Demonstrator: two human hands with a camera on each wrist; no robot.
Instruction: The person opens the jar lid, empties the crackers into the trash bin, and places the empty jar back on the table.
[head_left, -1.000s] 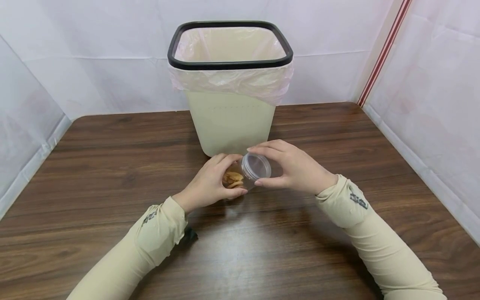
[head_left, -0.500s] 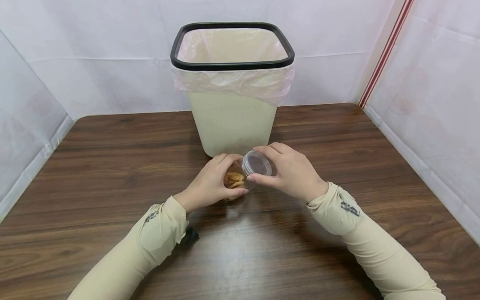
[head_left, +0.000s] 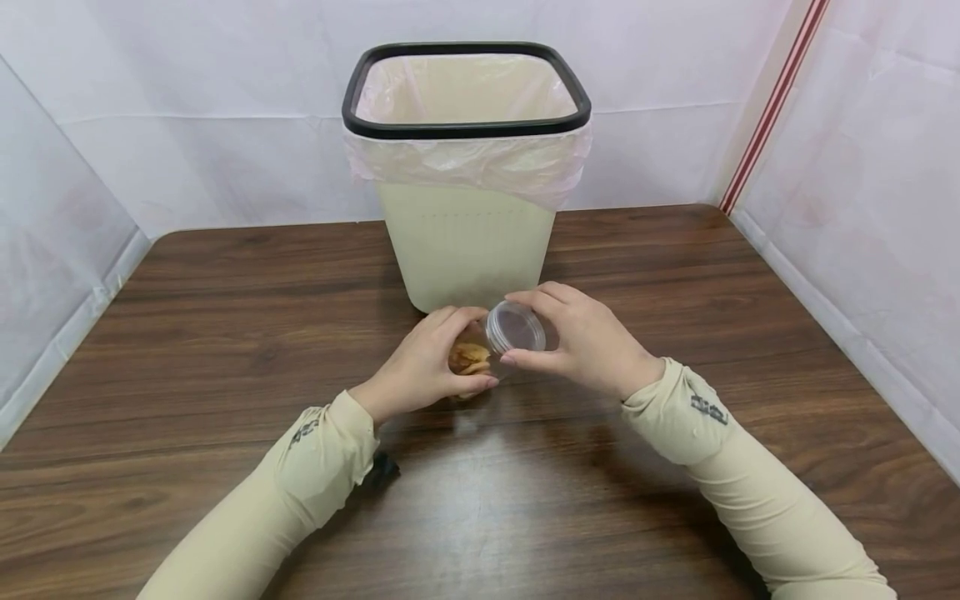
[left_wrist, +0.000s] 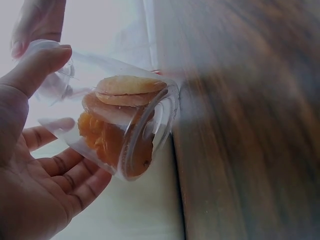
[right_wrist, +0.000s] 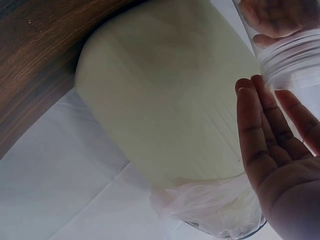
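Observation:
A clear plastic jar (head_left: pixel 468 358) lies tilted between the hands, in front of the bin. Pale and orange-brown pieces of food (left_wrist: pixel 117 112) sit inside, gathered at its base end in the left wrist view. My left hand (head_left: pixel 420 367) grips the jar's body, thumb on the near side and fingers on the far side. At the jar's other end, my right hand (head_left: pixel 581 337) pinches the rim of the round clear lid (head_left: pixel 517 327) between thumb and fingers. In the right wrist view, ridged rings (right_wrist: pixel 295 60) show beside the right fingertips; the lid's far edge is partly hidden.
A cream bin (head_left: pixel 468 242) with a black rim and a pinkish liner bag (head_left: pixel 480 162) stands just behind the hands on the brown wooden table (head_left: pixel 225 317). A small black object (head_left: pixel 382 469) lies by the left sleeve. White sheeting (head_left: pixel 202 125) encloses the back and sides.
My right hand's fingers have closed in on the lid's rim, and its wrist has shifted slightly left and down. The left hand keeps its grip on the jar.

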